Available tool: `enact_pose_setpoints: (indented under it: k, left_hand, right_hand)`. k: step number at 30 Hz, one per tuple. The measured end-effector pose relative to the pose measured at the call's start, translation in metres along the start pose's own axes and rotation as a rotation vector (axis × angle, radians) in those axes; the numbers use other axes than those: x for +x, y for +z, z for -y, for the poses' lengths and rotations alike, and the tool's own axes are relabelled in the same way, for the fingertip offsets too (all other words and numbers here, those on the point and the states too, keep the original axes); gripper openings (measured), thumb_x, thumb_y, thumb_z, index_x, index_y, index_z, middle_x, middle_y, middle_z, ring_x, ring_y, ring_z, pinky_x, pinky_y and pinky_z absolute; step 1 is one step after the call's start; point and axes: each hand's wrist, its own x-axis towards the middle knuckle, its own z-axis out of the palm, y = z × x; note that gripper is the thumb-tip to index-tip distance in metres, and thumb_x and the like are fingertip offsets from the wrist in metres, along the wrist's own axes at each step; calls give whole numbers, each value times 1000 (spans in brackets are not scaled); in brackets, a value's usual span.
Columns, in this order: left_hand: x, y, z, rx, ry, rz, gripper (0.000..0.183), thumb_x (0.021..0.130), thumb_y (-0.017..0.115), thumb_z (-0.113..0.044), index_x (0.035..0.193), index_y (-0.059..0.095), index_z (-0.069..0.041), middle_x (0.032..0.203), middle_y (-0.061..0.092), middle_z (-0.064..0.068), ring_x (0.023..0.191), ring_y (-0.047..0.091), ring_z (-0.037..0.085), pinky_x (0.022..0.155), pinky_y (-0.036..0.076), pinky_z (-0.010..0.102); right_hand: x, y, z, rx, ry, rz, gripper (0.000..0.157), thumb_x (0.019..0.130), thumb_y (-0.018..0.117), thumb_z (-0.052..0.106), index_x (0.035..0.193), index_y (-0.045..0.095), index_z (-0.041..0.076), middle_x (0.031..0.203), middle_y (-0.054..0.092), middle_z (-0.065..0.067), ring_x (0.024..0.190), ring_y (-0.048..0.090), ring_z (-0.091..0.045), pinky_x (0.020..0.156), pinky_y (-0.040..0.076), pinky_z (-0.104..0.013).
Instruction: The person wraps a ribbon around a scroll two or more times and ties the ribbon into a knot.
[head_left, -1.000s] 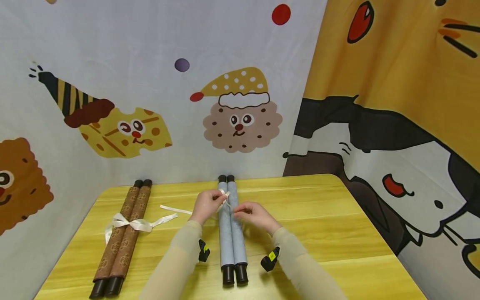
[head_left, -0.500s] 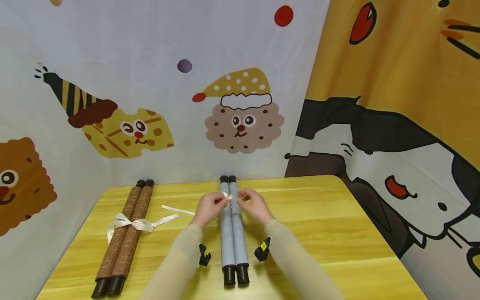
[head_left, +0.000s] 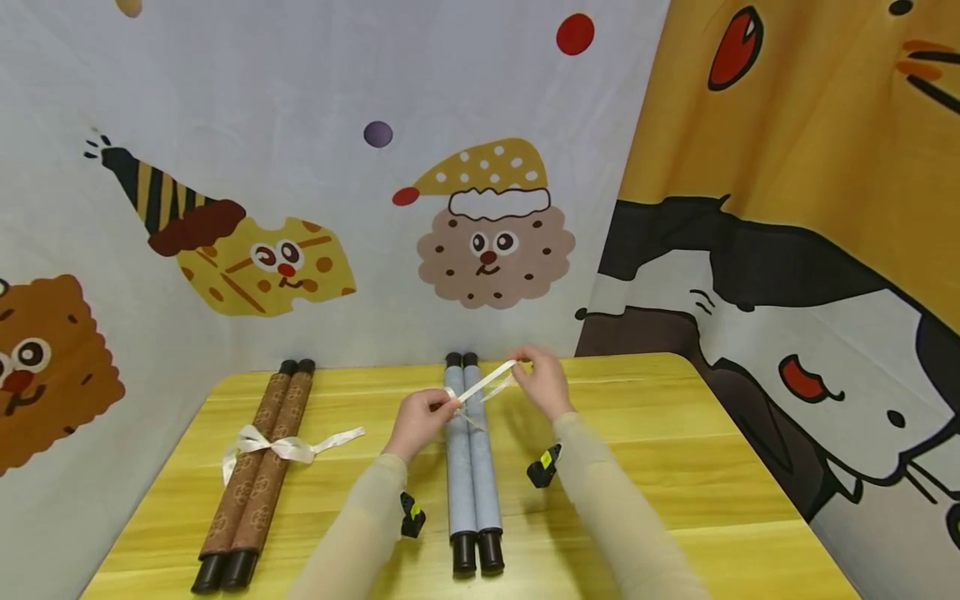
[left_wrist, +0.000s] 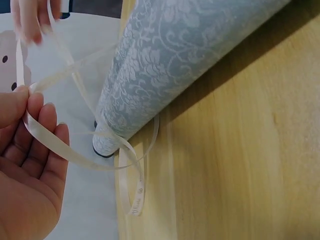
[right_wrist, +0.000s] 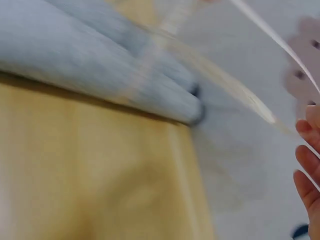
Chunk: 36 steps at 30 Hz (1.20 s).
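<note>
A light blue-grey double-rolled scroll (head_left: pixel 461 479) with a pale floral pattern and dark end knobs lies lengthwise on the table. Over its far part, my left hand (head_left: pixel 417 423) pinches a cream satin ribbon (head_left: pixel 486 382) between thumb and fingers. A stretch of that ribbon runs up and right to my right hand (head_left: pixel 546 385), which pinches it, raised to the right of the scroll. In the left wrist view, more ribbon (left_wrist: pixel 131 200) hangs in loops beside the scroll. The right wrist view is blurred; fingers (right_wrist: pixel 307 157) show at its right edge.
To the left lies a brown patterned double-rolled scroll (head_left: pixel 250 500), tied with a cream ribbon bow (head_left: pixel 281 447). Both scrolls lie on a yellow wood-grain table (head_left: pixel 637 517). A cartoon-printed cloth (head_left: pixel 360 333) hangs behind the table's far edge.
My right hand has moved up and right, drawing a stretch of ribbon out taut from my left hand. The ribbon tail lying left of my left hand has left the table there.
</note>
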Motion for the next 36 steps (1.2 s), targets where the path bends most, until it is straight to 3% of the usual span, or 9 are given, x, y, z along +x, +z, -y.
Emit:
enact_pose_setpoints:
  k: [3,7,9,11,15,18,26,33,36]
  left_hand:
    - [0,-2,0,-2,-30,-11,14,90,74,-10,80,73,-1,68,61,-2,62,49,13,56,41,26]
    - [2,-3,-1,-7,-44,-10,15,90,74,-10,81,73,1,69,63,-1,63,52,12,58,43,26]
    - [2,-3,-2,-13,-47,-9,15,90,73,-11,81,73,2,69,63,-1,63,52,12,58,43,26]
    - [2,-3,-3,-15,-52,-6,16,90,73,-11,81,73,2,69,63,-2,63,51,12,58,43,26]
    - [2,-2,-5,-10,-59,11,17,92,72,-13,82,73,1,70,63,-2,64,52,12,60,45,28]
    - [3,-2,-8,-5,-66,29,18,93,71,-14,83,73,1,71,63,-2,65,53,13,61,46,30]
    - [5,-2,-11,68,-27,53,15,93,70,-13,84,74,-2,72,63,-3,63,51,13,59,45,30]
    - [9,-2,-16,225,113,62,18,91,72,-13,76,69,-4,68,54,-4,60,45,12,58,41,30]
    - [12,-3,-17,241,136,72,21,92,72,-13,72,67,-8,66,52,-5,59,44,11,57,40,29]
  right_hand:
    - [7,-25,-8,40,43,-80,9,93,66,6,99,72,6,101,70,-11,99,59,-28,87,48,-44]
    - [12,-49,-11,41,44,-128,8,93,67,7,98,72,5,100,70,-11,98,57,-28,84,49,-43]
    - [12,-54,-14,13,47,-107,9,92,66,7,98,73,5,100,70,-11,98,56,-29,84,48,-44]
    - [9,-55,-17,-22,57,-29,12,93,67,8,103,73,6,105,70,-11,103,56,-31,90,47,-47]
    - [-5,-51,-21,-102,55,227,32,92,69,11,123,67,3,126,64,-15,121,52,-37,102,40,-53]
    - [-17,-42,-20,-92,42,329,42,91,70,10,131,61,-1,133,59,-18,126,51,-38,105,38,-53]
    - [-48,-19,-4,125,43,348,27,94,67,10,119,68,3,114,69,-8,105,63,-29,96,46,-50]
    - [-67,-6,12,242,25,359,22,95,64,7,115,69,-1,108,70,-8,99,65,-25,87,52,-38]
    - [-72,0,17,303,35,394,22,96,63,7,116,69,-1,109,71,-8,99,65,-23,85,52,-34]
